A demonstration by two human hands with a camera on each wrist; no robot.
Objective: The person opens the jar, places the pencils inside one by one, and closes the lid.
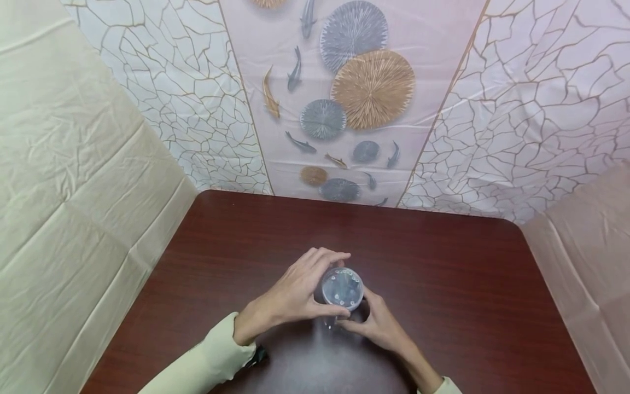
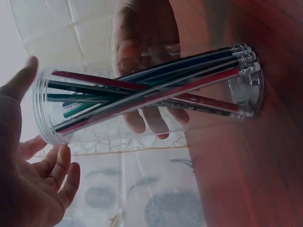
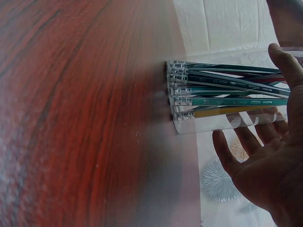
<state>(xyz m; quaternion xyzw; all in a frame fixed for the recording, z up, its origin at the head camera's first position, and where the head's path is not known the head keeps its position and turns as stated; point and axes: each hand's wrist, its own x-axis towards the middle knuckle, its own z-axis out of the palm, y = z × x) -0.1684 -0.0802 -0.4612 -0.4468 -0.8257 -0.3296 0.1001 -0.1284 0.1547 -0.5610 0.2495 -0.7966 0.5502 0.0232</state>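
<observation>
A clear plastic jar [image 2: 199, 124] with a round clear lid [image 1: 343, 288] stands upright, its base on or just above the tabletop. Inside it several pencils [image 2: 156, 87] in red, green, dark blue and yellow lean crosswise, eraser ends down, as the right wrist view also shows. My left hand [image 1: 305, 287] holds the rim of the lid from the left, thumb at the near side and fingers at the far side. Lower down, my right hand [image 1: 381, 324] grips the jar's body from the right, with the fingers [image 2: 154, 122] wrapped behind it.
The dark red-brown wooden table [image 1: 236, 241] reaches back to a cloth wall [image 1: 433, 49] printed with fish and round leaves. Plain beige cloth [image 1: 98, 191] hangs on the left side, and similar cloth [image 1: 585, 246] on the right. A small black item [image 1: 258, 355] shows by the left cuff.
</observation>
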